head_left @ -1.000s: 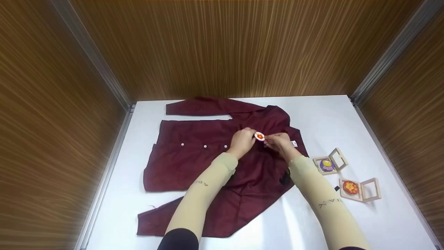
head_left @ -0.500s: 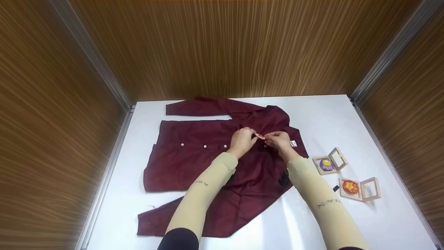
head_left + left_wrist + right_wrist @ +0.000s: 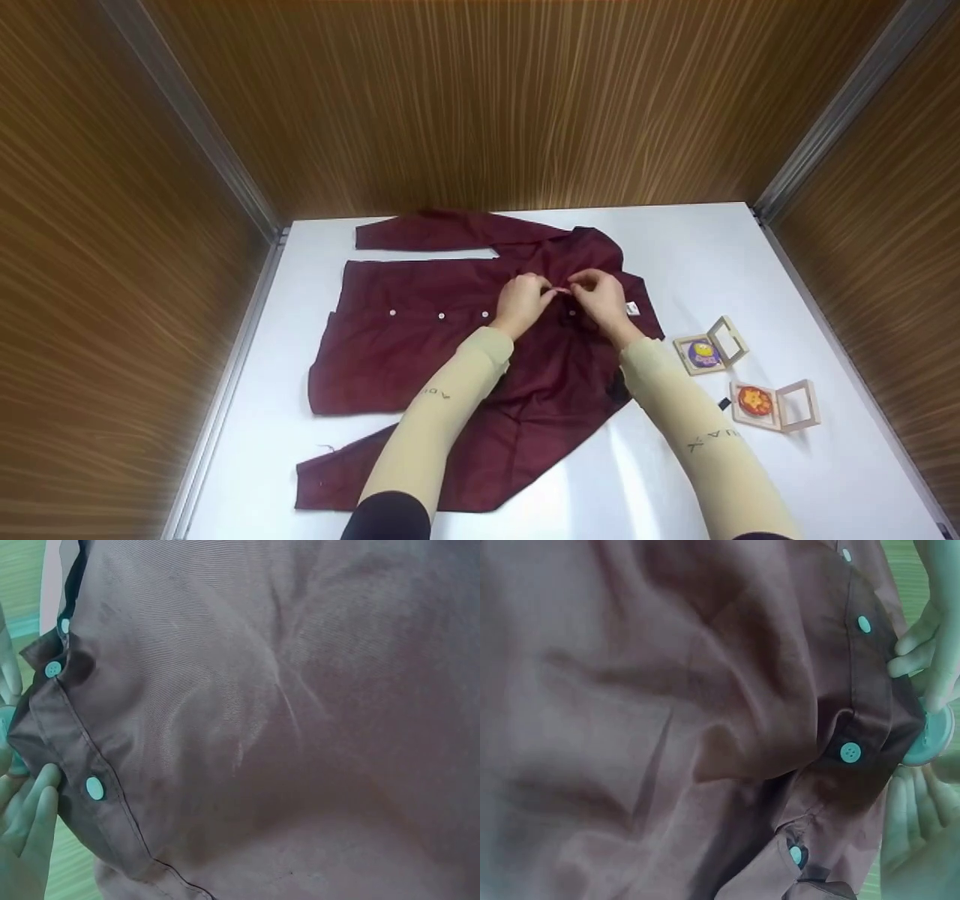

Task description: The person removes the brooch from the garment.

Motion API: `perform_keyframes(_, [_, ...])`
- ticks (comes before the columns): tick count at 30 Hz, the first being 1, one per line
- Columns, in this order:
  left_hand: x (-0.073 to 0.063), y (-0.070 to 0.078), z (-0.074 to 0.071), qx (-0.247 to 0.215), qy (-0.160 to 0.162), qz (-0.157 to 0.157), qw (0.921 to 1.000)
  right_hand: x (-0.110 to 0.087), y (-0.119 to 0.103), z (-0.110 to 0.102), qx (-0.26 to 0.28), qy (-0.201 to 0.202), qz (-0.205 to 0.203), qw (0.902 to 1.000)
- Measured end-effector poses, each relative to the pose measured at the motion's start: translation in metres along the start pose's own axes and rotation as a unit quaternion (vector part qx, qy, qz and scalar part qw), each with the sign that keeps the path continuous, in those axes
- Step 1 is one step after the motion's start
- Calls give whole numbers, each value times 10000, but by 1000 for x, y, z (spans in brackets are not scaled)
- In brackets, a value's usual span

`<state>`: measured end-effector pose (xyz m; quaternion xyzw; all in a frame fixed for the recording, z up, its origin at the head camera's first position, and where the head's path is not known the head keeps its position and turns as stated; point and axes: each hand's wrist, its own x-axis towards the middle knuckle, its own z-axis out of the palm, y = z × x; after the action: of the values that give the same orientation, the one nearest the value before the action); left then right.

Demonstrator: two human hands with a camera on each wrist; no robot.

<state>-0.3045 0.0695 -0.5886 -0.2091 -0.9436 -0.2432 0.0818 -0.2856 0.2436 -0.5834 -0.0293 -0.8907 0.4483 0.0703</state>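
Note:
A dark red button-up shirt (image 3: 405, 367) lies spread on the white table (image 3: 690, 247), with small white buttons down its front. Over its upper front, both hands meet at a round badge (image 3: 561, 289), seen almost edge-on. My left hand (image 3: 521, 306) pinches one side of the badge; the fingers of my right hand (image 3: 601, 298) pinch the opposite side. In the right wrist view the back of the badge (image 3: 936, 736) shows at the raised button strip, with fingertips on it. Shirt cloth bunches beside the badge, and the left wrist view catches only a sliver of it.
To the right stand two open wooden frames: one holds a purple and yellow badge (image 3: 703, 353), the other an orange badge with a star (image 3: 754, 401). A small black piece (image 3: 724, 403) lies beside the nearer frame. Wood-grain walls (image 3: 480, 105) enclose the table.
The badge has turned from showing its white and orange face to nearly edge-on. My right hand has shifted slightly up, its fingers more arched; my left hand has stayed in place.

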Motion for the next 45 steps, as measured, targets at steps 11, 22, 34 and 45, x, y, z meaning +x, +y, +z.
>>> perform_keyframes(11, [4,-2,-1,-642,-2,-494,9967,0,1,2,145,-323,-509,9981])
perform_keyframes(22, [8,0,-3,-1140,173,-843,9897,6,-4,2,56,-27,-201,9998])
perform_keyframes(34, [12,5,-6,-1188,404,-809,9888,13,-1,-3,608,-199,407,9971])
perform_keyframes(45, [19,11,0,-2113,306,-984,9720,12,1,-1,1001,-240,835,9912])
